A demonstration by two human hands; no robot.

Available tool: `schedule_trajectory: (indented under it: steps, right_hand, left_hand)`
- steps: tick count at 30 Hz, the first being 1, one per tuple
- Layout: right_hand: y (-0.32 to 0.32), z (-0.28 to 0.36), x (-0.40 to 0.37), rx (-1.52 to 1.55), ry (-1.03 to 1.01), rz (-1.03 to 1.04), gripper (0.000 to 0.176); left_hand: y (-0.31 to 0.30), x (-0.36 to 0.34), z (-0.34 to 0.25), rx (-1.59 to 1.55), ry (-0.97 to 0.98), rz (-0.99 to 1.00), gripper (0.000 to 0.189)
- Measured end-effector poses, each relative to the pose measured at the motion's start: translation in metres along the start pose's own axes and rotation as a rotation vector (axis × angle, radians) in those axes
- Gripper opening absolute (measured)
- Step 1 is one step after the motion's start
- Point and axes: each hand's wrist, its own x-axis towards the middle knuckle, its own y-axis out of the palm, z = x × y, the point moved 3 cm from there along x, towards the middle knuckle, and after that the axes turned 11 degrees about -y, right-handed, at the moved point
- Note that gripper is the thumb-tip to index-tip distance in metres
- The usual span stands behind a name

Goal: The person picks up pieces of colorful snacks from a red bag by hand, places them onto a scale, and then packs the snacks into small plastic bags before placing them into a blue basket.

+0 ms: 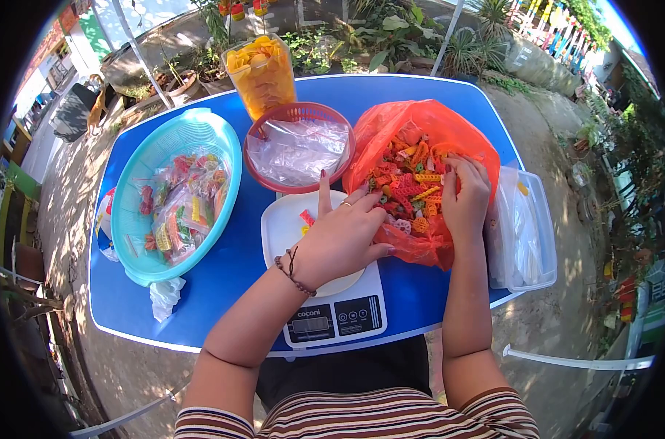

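Observation:
A red plastic bag (475, 135) lies open, full of colourful wheel- and ladder-shaped snack pieces (405, 186). My right hand (465, 194) is inside its right side, fingers bent together among the pieces; what they pinch is hidden. My left hand (347, 233) reaches across the scale, fingers spread, with some fingertips at the bag's near left edge and the index finger pointing away from me. Beneath it, a white plate (277, 234) rests on the white digital kitchen scale (334, 320). A few red and yellow pieces (306, 222) show on the plate, partly covered by my hand.
A turquoise basket (131, 252) holds several filled clear packets on the left. Behind the scale, a red basket (255, 172) contains clear plastic bags. A clear tub (263, 77) of yellow-orange chips stands at the back. At right, a clear container (543, 241) holds plastic sheets.

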Motion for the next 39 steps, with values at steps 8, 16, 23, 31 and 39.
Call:
schedule_trajectory:
  steps: [8,16,23,31,39]
  right_hand:
    - [0.019,0.029,-0.008,0.095,-0.079,0.323,0.020]
    - [0.017,0.013,-0.007,0.279,0.116,0.149,0.015]
    - [0.005,0.011,-0.003,0.195,0.140,0.006,0.010]
    - [-0.003,0.013,0.000,0.079,0.053,-0.034,0.010]
    - [-0.009,0.019,0.006,0.280,-0.126,0.152,0.013]
  left_hand:
    - [0.008,0.000,0.002,-0.013,0.056,-0.125,0.043]
    - [0.004,-0.001,0.002,-0.021,0.039,-0.082,0.044]
    - [-0.001,0.001,-0.001,0.008,-0.002,-0.005,0.045]
    - [-0.001,0.001,-0.007,-0.004,0.027,-0.046,0.044]
    - [0.009,0.000,-0.009,0.082,0.004,-0.033,0.049]
